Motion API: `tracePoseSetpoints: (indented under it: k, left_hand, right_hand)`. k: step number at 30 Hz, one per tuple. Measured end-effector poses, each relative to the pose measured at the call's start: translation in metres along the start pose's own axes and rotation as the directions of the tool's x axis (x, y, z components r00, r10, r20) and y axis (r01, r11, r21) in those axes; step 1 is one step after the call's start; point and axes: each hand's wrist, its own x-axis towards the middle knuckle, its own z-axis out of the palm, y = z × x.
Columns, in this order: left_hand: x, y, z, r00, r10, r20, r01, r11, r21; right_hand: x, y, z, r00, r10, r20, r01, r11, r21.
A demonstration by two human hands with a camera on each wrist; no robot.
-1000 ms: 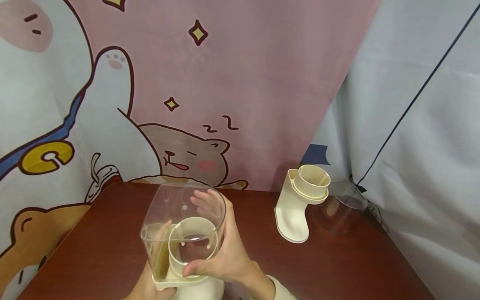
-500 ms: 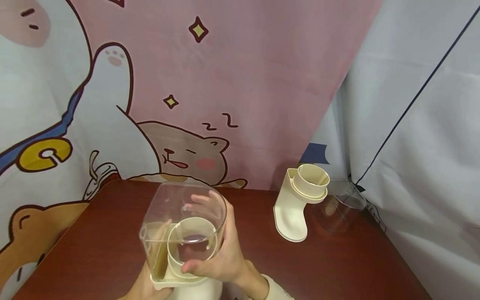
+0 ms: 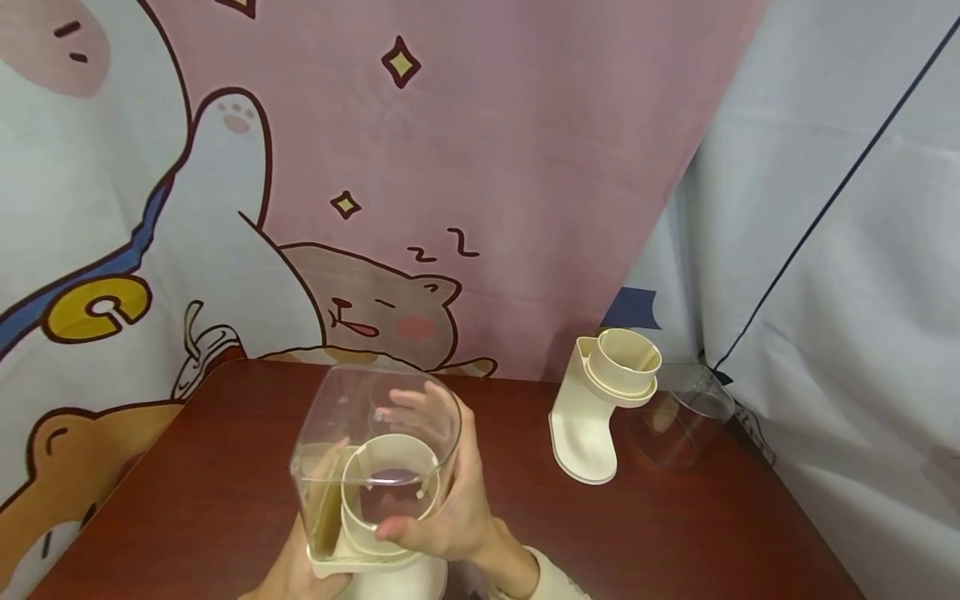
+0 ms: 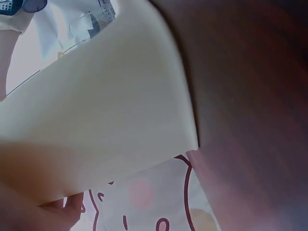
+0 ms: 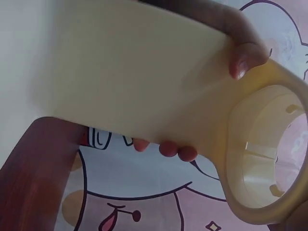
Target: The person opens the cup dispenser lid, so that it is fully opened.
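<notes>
In the head view, a clear plastic container [image 3: 341,408], squarish with a rounded side, sits over the round collar [image 3: 390,442] of a cream plastic stand [image 3: 397,579]. My left hand [image 3: 300,562] grips the stand from the left; its fingers wrap round the cream body [image 5: 134,72] in the right wrist view. My right hand [image 3: 457,508] holds the container's right side, fingers spread along the far wall and thumb in front of the collar. The cream body [image 4: 110,96] fills much of the left wrist view, its curved end close to the table.
A second cream stand [image 3: 588,425] with a round collar stands upright on the dark red table [image 3: 510,467], right of my hands. Beside it is another clear container [image 3: 678,417]. A cartoon-printed curtain [image 3: 525,167] hangs behind the table, and pale cloth [image 3: 847,275] hangs at the right.
Both hands and the container they hold have shifted very slightly to the right since half a second ago. The grips look the same, and the second stand has stayed in place.
</notes>
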Motion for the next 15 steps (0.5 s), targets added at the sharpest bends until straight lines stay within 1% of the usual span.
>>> tracePoseSetpoints:
  k: [2,5,6,8,10,11,13,15]
  left_hand:
    - [-0.0017,-0.0009,0.0002,1.0,-0.003,-0.021,0.004,0.998,0.057]
    - [-0.0027,-0.0003,0.0,0.999,-0.007,-0.035,0.011,0.993,0.118]
    - [-0.0026,-0.0002,-0.0001,0.999,-0.008,-0.043,0.014,0.989,0.146]
    - [-0.0011,-0.0002,-0.0006,0.999,-0.012,-0.043,0.019,0.987,0.161]
    - [0.0008,-0.0011,-0.0016,0.999,-0.008,-0.037,0.014,0.985,0.17]
    - [0.0017,-0.0018,-0.0023,1.0,-0.004,-0.03,0.009,0.987,0.16]
    - [0.003,-0.0033,-0.0034,1.0,0.008,-0.007,-0.007,0.994,0.11]
    - [0.0027,-0.0039,-0.0042,1.0,0.007,0.009,-0.008,0.997,0.074]
  right_hand:
    - [-0.0008,-0.0006,0.0013,0.999,0.029,-0.015,-0.029,1.0,0.012]
    - [-0.0024,-0.0014,0.0033,0.998,0.053,-0.034,-0.052,0.999,0.012]
    - [-0.0028,-0.0014,0.004,0.998,0.052,-0.041,-0.052,0.999,0.003]
    - [-0.0033,-0.0011,0.0046,0.998,0.042,-0.054,-0.043,0.999,-0.024]
    - [-0.0035,-0.0005,0.0046,0.998,0.029,-0.064,-0.031,0.999,-0.043]
    - [-0.0036,-0.0002,0.0044,0.998,0.022,-0.065,-0.025,0.999,-0.048]
    - [-0.0035,0.0004,0.0034,0.998,0.009,-0.06,-0.012,0.999,-0.048]
    - [-0.0036,0.0006,0.0025,0.999,-0.014,-0.044,0.012,0.999,-0.047]
